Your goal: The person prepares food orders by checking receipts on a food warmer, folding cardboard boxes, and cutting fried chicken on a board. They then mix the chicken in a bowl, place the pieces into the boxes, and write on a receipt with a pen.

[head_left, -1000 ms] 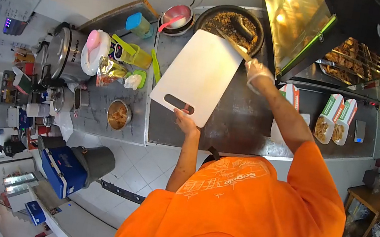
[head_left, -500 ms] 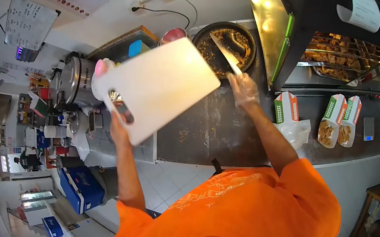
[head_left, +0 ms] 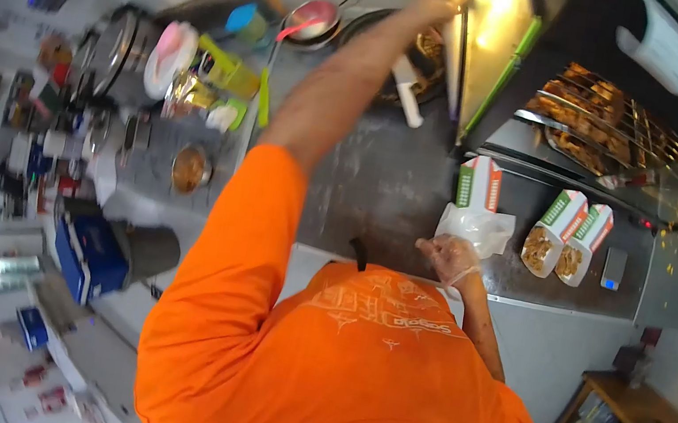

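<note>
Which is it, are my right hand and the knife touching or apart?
Apart. The head view shows the right hand well to one side of the knife, with counter visible between them.

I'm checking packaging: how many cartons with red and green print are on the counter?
3: a left carton just beyond the right hand, then a middle carton and a right carton side by side, left of the scale. Others might be hidden.
</note>
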A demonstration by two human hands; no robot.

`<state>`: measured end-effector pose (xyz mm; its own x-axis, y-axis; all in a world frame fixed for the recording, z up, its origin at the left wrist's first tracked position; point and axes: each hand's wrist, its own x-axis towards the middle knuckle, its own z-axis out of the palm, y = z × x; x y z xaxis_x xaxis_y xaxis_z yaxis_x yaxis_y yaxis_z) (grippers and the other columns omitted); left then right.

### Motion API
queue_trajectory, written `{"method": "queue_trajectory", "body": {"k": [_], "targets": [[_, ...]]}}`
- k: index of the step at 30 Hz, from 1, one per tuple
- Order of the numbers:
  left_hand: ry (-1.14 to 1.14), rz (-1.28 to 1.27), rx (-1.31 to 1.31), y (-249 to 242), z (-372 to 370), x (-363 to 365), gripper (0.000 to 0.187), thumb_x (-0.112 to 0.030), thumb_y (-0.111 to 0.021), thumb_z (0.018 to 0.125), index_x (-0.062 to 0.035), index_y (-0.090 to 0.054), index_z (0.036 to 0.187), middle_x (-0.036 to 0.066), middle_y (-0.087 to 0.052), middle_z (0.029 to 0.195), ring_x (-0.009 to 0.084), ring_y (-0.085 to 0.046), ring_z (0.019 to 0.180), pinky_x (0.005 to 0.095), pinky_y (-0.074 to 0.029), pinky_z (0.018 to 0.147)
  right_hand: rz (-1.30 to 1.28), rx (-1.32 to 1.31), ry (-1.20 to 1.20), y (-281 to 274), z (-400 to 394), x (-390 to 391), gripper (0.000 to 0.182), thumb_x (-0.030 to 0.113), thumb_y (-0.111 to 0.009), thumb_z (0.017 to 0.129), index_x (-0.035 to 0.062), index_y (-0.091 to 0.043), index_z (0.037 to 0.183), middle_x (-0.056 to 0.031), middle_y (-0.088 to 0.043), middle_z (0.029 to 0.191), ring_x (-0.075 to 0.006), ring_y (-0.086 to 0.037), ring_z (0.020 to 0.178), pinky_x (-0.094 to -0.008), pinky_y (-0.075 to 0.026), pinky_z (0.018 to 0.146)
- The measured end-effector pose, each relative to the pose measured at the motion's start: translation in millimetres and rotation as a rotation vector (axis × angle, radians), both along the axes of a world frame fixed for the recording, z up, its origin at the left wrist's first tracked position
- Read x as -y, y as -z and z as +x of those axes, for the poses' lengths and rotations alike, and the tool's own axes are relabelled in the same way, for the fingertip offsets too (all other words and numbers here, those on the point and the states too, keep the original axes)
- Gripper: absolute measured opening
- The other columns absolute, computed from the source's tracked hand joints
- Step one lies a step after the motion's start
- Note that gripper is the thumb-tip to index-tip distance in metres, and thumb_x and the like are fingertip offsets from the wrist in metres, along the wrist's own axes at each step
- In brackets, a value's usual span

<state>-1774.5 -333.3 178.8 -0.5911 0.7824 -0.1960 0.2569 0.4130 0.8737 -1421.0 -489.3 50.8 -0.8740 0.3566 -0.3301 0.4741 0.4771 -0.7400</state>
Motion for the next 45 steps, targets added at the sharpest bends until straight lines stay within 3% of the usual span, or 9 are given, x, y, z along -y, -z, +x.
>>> {"method": "queue_trajectory", "body": {"k": [1,9,11,17,20,28,33,40,45], "targets": [[0.312,0.091,-0.481,31.9,-16.5,-20.7,0.032,-0.031,-0.046,0.092,-0.0053,-0.06,0.105,0.017,-0.065,0.086,0.0297,-0.066,0.072,0.0364,-0.056,0.053,-0.03,-0.027,0.076,0.1,0.7,1.9,0.039,0.038,-0.056,0.089,0.0017,-0.065,0.077,-0.0187,-0.063,0.076,-0.0376,-0.059,0.075,-0.0438,-0.045,0.069],[-0.415,0.614,-0.271,65.9,3.3,187.0,0.047,-0.03,-0.068,0.082,0.0028,-0.052,0.112,0.018,-0.054,0.11,0.022,-0.059,0.086,0.0352,-0.046,0.08,0.118,0.118,-0.044,1.9,-40.8,20.9,0.034,0.036,-0.055,0.088,0.0026,-0.064,0.084,-0.0182,-0.064,0.078,-0.0368,-0.06,0.077,-0.0438,-0.046,0.07],[-0.853,0.378,-0.719,127.2,-40.9,295.1,0.046,-0.03,-0.07,0.08,0.0028,-0.053,0.108,0.017,-0.047,0.114,0.0259,-0.05,0.1,0.0359,-0.041,0.088,0.14,0.155,-0.136,7.3,-54.4,31.4,0.031,0.033,-0.055,0.088,0.0038,-0.065,0.089,-0.0195,-0.065,0.085,-0.0371,-0.062,0.084,-0.0434,-0.047,0.074],[-1.84,-0.337,-0.254,237.3,-127.5,627.3,0.046,-0.026,-0.067,0.081,0.0081,-0.053,0.108,0.017,-0.057,0.112,0.0283,-0.059,0.086,0.0392,-0.047,0.075,0.229,0.248,-0.381,8.8,-133.0,69.3,0.033,0.034,-0.054,0.088,0.0036,-0.065,0.094,-0.019,-0.065,0.093,-0.0369,-0.061,0.09,-0.043,-0.047,0.078],[-1.43,0.196,0.413,275.1,-158.9,701.6,0.04,-0.022,-0.066,0.081,0.0039,-0.054,0.109,0.014,-0.057,0.107,0.0247,-0.06,0.084,0.0357,-0.05,0.068,0.337,0.274,-0.464,13.5,-194.9,99.8,0.032,0.034,-0.053,0.088,0.0047,-0.065,0.094,-0.018,-0.065,0.093,-0.037,-0.06,0.091,-0.0427,-0.048,0.079],[-1.039,0.431,0.469,266.1,-141.0,673.0,0.03,-0.015,-0.061,0.083,-0.0028,-0.055,0.11,0.008,-0.056,0.106,0.0182,-0.057,0.096,0.032,-0.05,0.078,0.329,-0.051,-0.569,-36.7,-323.6,206.9,0.03,0.033,-0.055,0.088,0.004,-0.063,0.092,-0.0183,-0.064,0.089,-0.0362,-0.062,0.083,-0.0419,-0.048,0.074],[-0.854,0.479,0.459,242.5,-46.6,605.4,0.026,-0.012,-0.059,0.084,-0.0042,-0.057,0.109,0.004,-0.055,0.111,0.0167,-0.055,0.1,0.032,-0.05,0.081,-0.547,-0.201,-0.001,-2.6,-319.8,209.1,0.034,0.026,-0.061,0.085,0.0001,-0.06,0.107,-0.0178,-0.063,0.085,-0.0249,-0.062,0.08,-0.0296,-0.049,0.073],[-0.509,0.433,0.619,254.8,69.8,481.7,0.023,-0.01,-0.056,0.087,0.0006,-0.06,0.106,0.003,-0.036,0.125,0.018,-0.054,0.104,0.0304,-0.054,0.078,0.61,0.052,-0.036,58.8,-280.8,197.0,0.046,0.036,-0.07,0.071,0.0048,-0.062,0.104,-0.0236,-0.06,0.103,-0.0377,-0.061,0.091,-0.0397,-0.049,0.082],[-0.396,0.432,0.763,264.7,100.0,439.0,0.025,-0.007,-0.055,0.088,0.0023,-0.057,0.11,0.006,-0.035,0.127,0.022,-0.054,0.108,0.0341,-0.055,0.082,0.607,0.133,-0.381,69.1,-225.9,126.0,0.04,0.025,-0.066,0.071,0.009,-0.061,0.107,-0.021,-0.062,0.097,-0.0366,-0.062,0.089,-0.0406,-0.051,0.076]]}}
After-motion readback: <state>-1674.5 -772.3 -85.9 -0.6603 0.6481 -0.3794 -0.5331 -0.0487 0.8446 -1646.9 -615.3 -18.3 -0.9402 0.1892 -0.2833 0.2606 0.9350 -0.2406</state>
